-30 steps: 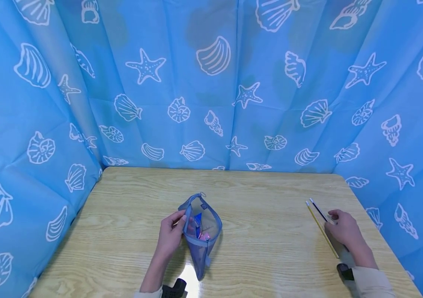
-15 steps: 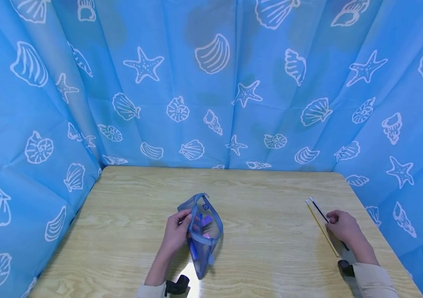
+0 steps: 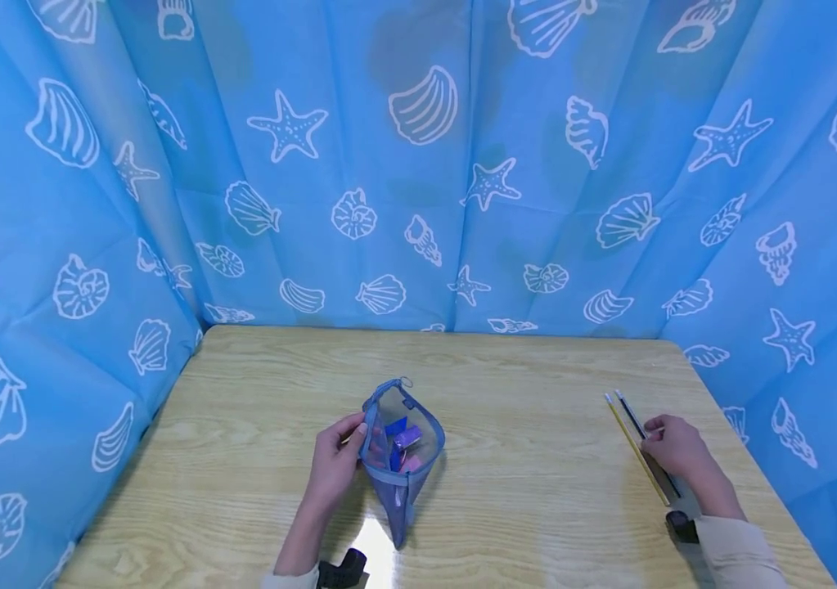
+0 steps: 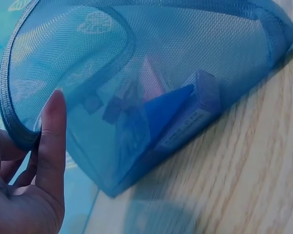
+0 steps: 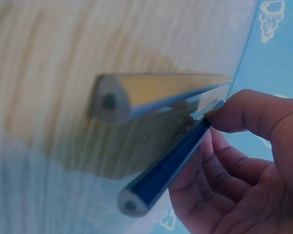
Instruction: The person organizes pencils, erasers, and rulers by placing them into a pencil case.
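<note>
My left hand [image 3: 337, 458] pinches the rim of a blue mesh zip pouch [image 3: 396, 491], whose mouth gapes upward. Through the mesh in the left wrist view show a purple box [image 4: 207, 92], a blue pointed piece [image 4: 168, 109] and something pink [image 4: 150, 80]. Far to the right, my right hand [image 3: 679, 450] pinches a dark blue pencil [image 5: 166, 165] between thumb and fingers. Beside it a yellow pencil [image 3: 635, 446] lies on the table, apart from the fingers. In the right wrist view both pencils turn their unsharpened-looking ends to the camera.
The wood-grain table [image 3: 521, 425] stretches between the two hands. A blue curtain [image 3: 418, 204] with white shells and starfish hangs behind it and along both sides. Each wrist wears a black camera, such as the one at the left wrist [image 3: 340, 570].
The left hand has tilted the pouch a little and its contents have shifted, the purple box now showing in the mouth. The right hand has hardly moved, while the blue pencil's angle has shifted slightly.
</note>
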Demonstrator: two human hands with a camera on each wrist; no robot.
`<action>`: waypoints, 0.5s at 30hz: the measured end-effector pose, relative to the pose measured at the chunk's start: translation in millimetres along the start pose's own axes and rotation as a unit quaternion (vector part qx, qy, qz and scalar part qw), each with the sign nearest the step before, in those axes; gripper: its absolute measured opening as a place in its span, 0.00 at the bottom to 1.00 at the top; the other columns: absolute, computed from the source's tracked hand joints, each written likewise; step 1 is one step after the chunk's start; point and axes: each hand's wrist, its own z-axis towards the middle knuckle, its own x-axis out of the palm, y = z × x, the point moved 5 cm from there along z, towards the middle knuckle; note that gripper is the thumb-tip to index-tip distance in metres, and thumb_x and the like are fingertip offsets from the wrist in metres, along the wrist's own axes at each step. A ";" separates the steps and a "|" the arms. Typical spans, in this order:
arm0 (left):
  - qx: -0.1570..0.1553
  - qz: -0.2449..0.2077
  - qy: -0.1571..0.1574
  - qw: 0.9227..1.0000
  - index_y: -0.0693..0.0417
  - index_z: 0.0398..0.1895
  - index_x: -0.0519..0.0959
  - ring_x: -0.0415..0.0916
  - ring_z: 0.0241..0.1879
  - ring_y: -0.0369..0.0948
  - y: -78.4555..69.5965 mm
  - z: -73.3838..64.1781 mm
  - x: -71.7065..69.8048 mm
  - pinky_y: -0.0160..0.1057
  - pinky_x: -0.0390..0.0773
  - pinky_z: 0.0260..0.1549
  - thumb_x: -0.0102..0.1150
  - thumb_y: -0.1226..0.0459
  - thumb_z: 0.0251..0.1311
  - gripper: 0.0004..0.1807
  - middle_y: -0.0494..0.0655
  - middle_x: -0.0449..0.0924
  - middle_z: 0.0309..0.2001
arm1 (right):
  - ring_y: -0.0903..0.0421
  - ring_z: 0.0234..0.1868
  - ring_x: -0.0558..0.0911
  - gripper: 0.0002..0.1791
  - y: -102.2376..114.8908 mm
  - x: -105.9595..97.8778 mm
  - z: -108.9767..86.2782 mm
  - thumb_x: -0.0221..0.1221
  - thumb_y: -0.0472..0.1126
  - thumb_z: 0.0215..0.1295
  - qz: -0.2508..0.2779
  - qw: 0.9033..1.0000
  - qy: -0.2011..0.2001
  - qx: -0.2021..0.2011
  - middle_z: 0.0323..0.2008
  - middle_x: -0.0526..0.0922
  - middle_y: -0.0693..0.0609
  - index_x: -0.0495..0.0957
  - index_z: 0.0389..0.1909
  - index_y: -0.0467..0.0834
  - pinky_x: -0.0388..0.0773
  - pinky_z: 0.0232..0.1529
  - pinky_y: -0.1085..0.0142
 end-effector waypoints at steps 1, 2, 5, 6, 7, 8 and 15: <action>-0.001 0.002 0.002 1.000 0.73 0.58 0.77 0.81 0.28 0.35 0.8 0.3 0.2 0.33 0.85 0.27 0.48 0.71 0.76 0.15 0.63 0.84 0.42 | 0.47 0.34 0.81 0.22 0.7 0.2 -0.4 0.60 0.35 0.64 0.001 1.000 0.003 0.000 0.35 0.81 0.37 0.72 0.51 0.20 0.80 0.35 0.54; -0.002 0.007 0.002 1.000 0.73 0.58 0.77 0.81 0.28 0.34 1.2 0.7 0.4 0.32 0.84 0.28 0.48 0.70 0.76 0.16 0.62 0.84 0.42 | 0.47 0.34 0.81 0.22 2.0 0.1 -1.0 0.59 0.35 0.64 0.002 1.000 0.004 -0.002 0.35 0.82 0.37 0.72 0.51 0.20 0.80 0.34 0.54; -0.004 0.007 0.005 1.000 0.72 0.57 0.78 0.81 0.29 0.34 1.7 1.9 1.9 0.31 0.84 0.28 0.48 0.70 0.76 0.15 0.61 0.84 0.42 | 0.48 0.34 0.80 0.21 7.6 -0.5 -3.1 0.59 0.34 0.64 0.008 1.000 0.004 -0.011 0.34 0.81 0.37 0.71 0.50 0.20 0.79 0.32 0.57; -0.003 0.009 0.005 1.000 0.72 0.57 0.78 0.81 0.28 0.35 1.5 2.1 2.4 0.31 0.83 0.28 0.48 0.70 0.76 0.15 0.61 0.85 0.42 | 0.48 0.34 0.79 0.20 10.4 -1.3 -3.9 0.58 0.34 0.64 0.012 1.000 0.002 -0.013 0.35 0.81 0.37 0.71 0.50 0.20 0.79 0.32 0.58; -0.001 0.010 0.006 1.000 0.73 0.57 0.78 0.81 0.28 0.35 1.0 2.0 2.8 0.31 0.83 0.27 0.48 0.70 0.76 0.15 0.62 0.85 0.42 | 0.48 0.34 0.79 0.20 13.5 -2.1 -4.9 0.58 0.33 0.65 0.016 1.000 -0.001 -0.016 0.35 0.80 0.37 0.71 0.50 0.20 0.78 0.31 0.59; -0.003 0.010 0.004 1.000 0.73 0.57 0.78 0.82 0.28 0.35 1.1 2.1 3.2 0.31 0.82 0.27 0.49 0.71 0.76 0.15 0.63 0.85 0.42 | 0.48 0.34 0.79 0.20 17.0 -3.2 -5.8 0.59 0.33 0.65 0.019 1.000 -0.004 -0.020 0.35 0.80 0.38 0.71 0.50 0.20 0.78 0.31 0.60; -0.009 0.017 0.003 1.000 0.72 0.57 0.78 0.82 0.29 0.35 0.2 3.5 5.7 0.30 0.81 0.26 0.49 0.70 0.76 0.15 0.64 0.84 0.43 | 0.52 0.34 0.80 0.21 48.4 -6.3 -13.8 0.59 0.32 0.64 0.063 0.997 -0.010 -0.045 0.37 0.80 0.39 0.70 0.53 0.22 0.78 0.28 0.63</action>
